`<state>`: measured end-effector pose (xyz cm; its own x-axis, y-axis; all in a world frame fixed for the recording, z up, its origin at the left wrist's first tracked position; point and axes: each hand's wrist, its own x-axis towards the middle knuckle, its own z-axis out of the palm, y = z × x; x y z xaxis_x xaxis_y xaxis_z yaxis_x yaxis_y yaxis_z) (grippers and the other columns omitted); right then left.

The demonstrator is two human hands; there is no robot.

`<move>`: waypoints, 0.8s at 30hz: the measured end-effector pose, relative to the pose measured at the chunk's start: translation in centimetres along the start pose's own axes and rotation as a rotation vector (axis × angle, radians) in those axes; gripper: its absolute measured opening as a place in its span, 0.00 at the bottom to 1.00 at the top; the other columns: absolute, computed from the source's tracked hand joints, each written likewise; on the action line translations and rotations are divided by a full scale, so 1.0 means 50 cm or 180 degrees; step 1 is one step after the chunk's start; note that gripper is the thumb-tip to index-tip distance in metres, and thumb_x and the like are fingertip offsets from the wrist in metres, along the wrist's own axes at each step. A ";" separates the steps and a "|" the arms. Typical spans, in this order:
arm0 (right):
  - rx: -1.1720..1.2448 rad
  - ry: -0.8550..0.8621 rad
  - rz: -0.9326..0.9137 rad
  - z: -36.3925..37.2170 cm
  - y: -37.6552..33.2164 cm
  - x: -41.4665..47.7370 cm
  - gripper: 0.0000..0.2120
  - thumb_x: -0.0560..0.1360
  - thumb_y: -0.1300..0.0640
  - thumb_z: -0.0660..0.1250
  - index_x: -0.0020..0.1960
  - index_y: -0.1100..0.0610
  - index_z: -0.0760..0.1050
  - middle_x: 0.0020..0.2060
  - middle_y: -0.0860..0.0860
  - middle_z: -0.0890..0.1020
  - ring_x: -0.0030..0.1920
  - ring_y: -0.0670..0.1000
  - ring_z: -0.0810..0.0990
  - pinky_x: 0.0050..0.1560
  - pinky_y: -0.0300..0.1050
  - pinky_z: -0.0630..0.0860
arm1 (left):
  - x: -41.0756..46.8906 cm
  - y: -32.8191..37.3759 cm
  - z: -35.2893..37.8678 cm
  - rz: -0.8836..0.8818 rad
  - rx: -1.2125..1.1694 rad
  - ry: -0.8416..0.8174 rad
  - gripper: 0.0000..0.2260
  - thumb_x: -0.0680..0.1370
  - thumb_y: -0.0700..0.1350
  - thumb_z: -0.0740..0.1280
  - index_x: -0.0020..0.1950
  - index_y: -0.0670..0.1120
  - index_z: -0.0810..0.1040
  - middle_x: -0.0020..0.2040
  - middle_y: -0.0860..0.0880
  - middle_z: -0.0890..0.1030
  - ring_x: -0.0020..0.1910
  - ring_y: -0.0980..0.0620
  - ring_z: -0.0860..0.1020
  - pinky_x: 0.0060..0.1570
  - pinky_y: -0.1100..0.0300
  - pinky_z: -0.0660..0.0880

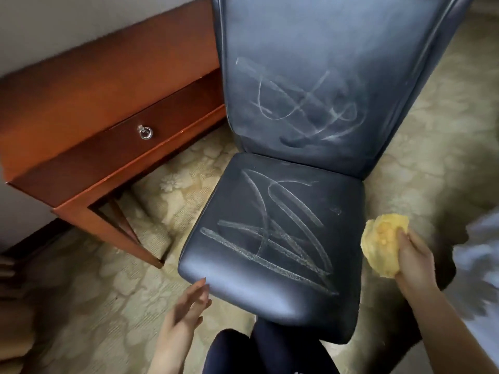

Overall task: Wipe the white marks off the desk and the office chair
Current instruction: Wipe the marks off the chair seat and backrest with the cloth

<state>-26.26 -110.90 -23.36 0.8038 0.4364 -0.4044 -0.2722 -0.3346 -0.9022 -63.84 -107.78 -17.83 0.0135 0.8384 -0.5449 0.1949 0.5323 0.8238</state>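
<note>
The wooden desk stands on the left against the wall, with a ring pull on its drawer. On the part of its top that is visible I see no white marks, but the picture is blurred there. Between the desk leg and the chair there is a strip of patterned carpet, which leaves some room on that side.

The left hand holds nothing. Its fingers are straight and together, and the tips are just beside the front left corner of the seat; I cannot tell if they touch it. I think this hand should press on that corner, so that the office chair does not move under the wiping.

White marks on the seat cross nearly its whole width, and more scribbles lie low on the backrest, so the chair is not yet cleaned.

The right hand grasps a bunched yellow cloth just beside the right edge of the seat, not on it. Probably the next step is to wipe the seat. Long firm strokes from the right edge toward the left would be good, stopping before the cloth slips over the rounded front edge. Something pale and blurred is close at the far right, so the elbow has less room there.
</note>
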 end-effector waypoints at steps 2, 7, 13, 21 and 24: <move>-0.0334 0.0122 -0.0336 0.039 0.039 0.040 0.17 0.80 0.52 0.60 0.67 0.55 0.72 0.61 0.53 0.77 0.59 0.52 0.75 0.60 0.49 0.71 | 0.055 -0.040 -0.013 0.0040 0.0032 0.0086 0.09 0.79 0.41 0.64 0.53 0.54 0.78 0.57 0.50 0.80 0.56 0.51 0.78 0.56 0.53 0.66; -0.1087 -0.0027 -0.1226 0.130 0.146 0.107 0.15 0.79 0.56 0.61 0.64 0.57 0.75 0.57 0.57 0.80 0.58 0.58 0.76 0.58 0.49 0.69 | 0.198 -0.122 -0.012 0.0429 0.0399 0.0144 0.20 0.76 0.39 0.69 0.65 0.52 0.72 0.66 0.49 0.73 0.68 0.51 0.69 0.62 0.56 0.65; -0.1411 -0.0478 -0.2090 0.181 0.236 0.121 0.14 0.79 0.55 0.61 0.62 0.53 0.77 0.53 0.50 0.83 0.51 0.50 0.76 0.50 0.40 0.64 | 0.304 -0.218 0.008 0.1046 0.1015 0.0242 0.29 0.72 0.46 0.74 0.70 0.55 0.66 0.67 0.59 0.64 0.67 0.65 0.59 0.68 0.62 0.56; -0.3035 -0.0810 -0.2708 0.163 0.269 0.100 0.23 0.71 0.54 0.73 0.65 0.54 0.74 0.66 0.53 0.72 0.66 0.58 0.67 0.67 0.55 0.62 | 0.452 -0.282 -0.001 0.1211 0.2257 0.1285 0.40 0.65 0.67 0.69 0.74 0.56 0.62 0.77 0.48 0.56 0.76 0.48 0.52 0.72 0.40 0.50; -0.3073 -0.0877 -0.2679 0.181 0.262 0.111 0.25 0.73 0.50 0.69 0.68 0.49 0.70 0.71 0.49 0.66 0.72 0.54 0.62 0.70 0.55 0.60 | 0.503 -0.283 -0.023 0.1018 0.2222 0.1212 0.51 0.56 0.79 0.64 0.75 0.61 0.56 0.79 0.48 0.48 0.77 0.47 0.45 0.70 0.37 0.42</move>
<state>-30.16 -105.32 -38.76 0.3754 0.9208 0.1056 0.8358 -0.2871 -0.4680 -67.40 -94.08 -43.00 -0.1351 0.9847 -0.1100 0.7988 0.1740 0.5759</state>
